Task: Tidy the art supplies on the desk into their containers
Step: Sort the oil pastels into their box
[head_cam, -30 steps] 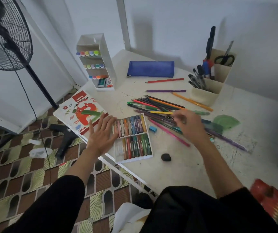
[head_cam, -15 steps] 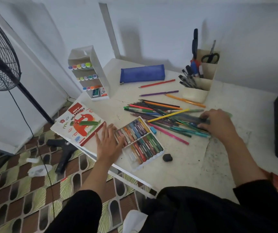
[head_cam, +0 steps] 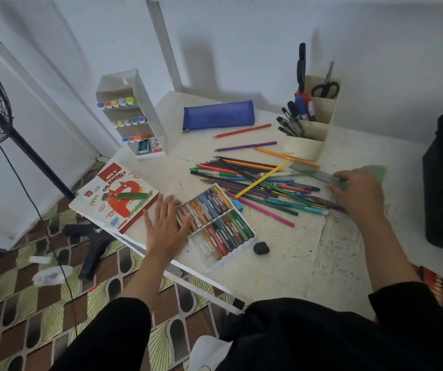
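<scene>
— While the left hand (head_cam: 165, 231) lies flat and spread, palm down, fingers over the nine o'clock edge of the pastel tray (head_cam: 216, 224) and holding nothing, what is the right hand (head_cam: 359, 192) doing?

— It rests out at three o'clock, fingers curled onto one end of a clear green ruler (head_cam: 318, 174). Whether it has pinched the ruler or only presses on it, I cannot tell.

— How would that ruler handle?

— Thin, stiff, light and probably slick against the counter (head_cam: 289, 266). I'd slide it to an edge, or tip one end up, then grip it along its length.

— And the loose pencils and pens (head_cam: 257, 186)?

— Heaped between the hands, crossing one another, so they will likely roll. Gather them in a bundle by the middle. The cream organiser (head_cam: 312, 135) sits at one o'clock, the blue pencil case (head_cam: 219, 116) at twelve.

— Anything unclear?

— Something green beyond the right hand is blurred. The pastels are probably soft and crumbly; the lid (head_cam: 116, 195) lies at nine o'clock.
</scene>
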Tool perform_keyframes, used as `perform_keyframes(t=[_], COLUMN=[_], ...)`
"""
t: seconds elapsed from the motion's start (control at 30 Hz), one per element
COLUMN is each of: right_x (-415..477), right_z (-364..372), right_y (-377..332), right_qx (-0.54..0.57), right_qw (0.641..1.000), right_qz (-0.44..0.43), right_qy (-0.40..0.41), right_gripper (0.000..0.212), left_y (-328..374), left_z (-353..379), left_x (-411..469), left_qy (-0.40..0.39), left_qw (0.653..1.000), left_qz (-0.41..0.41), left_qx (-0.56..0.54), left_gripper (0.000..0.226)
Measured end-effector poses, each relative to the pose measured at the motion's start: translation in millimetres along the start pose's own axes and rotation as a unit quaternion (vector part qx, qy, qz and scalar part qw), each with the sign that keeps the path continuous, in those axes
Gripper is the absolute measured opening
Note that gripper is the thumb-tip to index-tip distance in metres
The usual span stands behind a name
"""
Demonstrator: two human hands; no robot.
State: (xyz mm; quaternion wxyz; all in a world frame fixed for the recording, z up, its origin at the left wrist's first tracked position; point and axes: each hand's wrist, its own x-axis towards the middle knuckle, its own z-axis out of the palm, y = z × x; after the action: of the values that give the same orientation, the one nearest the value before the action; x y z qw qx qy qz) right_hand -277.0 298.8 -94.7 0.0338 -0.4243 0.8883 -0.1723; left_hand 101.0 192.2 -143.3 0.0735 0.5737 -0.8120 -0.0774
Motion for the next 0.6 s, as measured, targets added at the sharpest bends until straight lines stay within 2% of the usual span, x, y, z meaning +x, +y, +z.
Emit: perform_keyframes(t=[0.2,0.27,0.43,0.6], right_x=[-6.7,-9.4,-16.3,-14.4], right_z=[14.2,17.2,21.2,17.2], right_y=[-22.5,-31.8,-42.0,-44.1], right_qx=[0.021,0.013,-0.07,-0.038], right_qw=[0.995,0.994,0.995,0.999], right_qz=[-0.096,-0.104,-0.069,-0.032], right_qy=[0.003,-0.005,-0.014,-0.02], right_gripper=[0.027,0.024,0.027,0.021], left_y=[3.7,4.8,4.1,3.9], left_z=[-4.0,-5.3,-5.2,-4.7], left_x=[-2.3,-3.6,-4.2,-5.0], left_qy=[0.023,0.03,0.04,0.047], left_qw=[0.999,0.998,0.997,0.996], left_qz=[-0.009,-0.016,-0.025,-0.037], left_qx=[-0.039,-0.044,-0.054,-0.072], left_gripper=[0.068,0.065,0.055,0.048])
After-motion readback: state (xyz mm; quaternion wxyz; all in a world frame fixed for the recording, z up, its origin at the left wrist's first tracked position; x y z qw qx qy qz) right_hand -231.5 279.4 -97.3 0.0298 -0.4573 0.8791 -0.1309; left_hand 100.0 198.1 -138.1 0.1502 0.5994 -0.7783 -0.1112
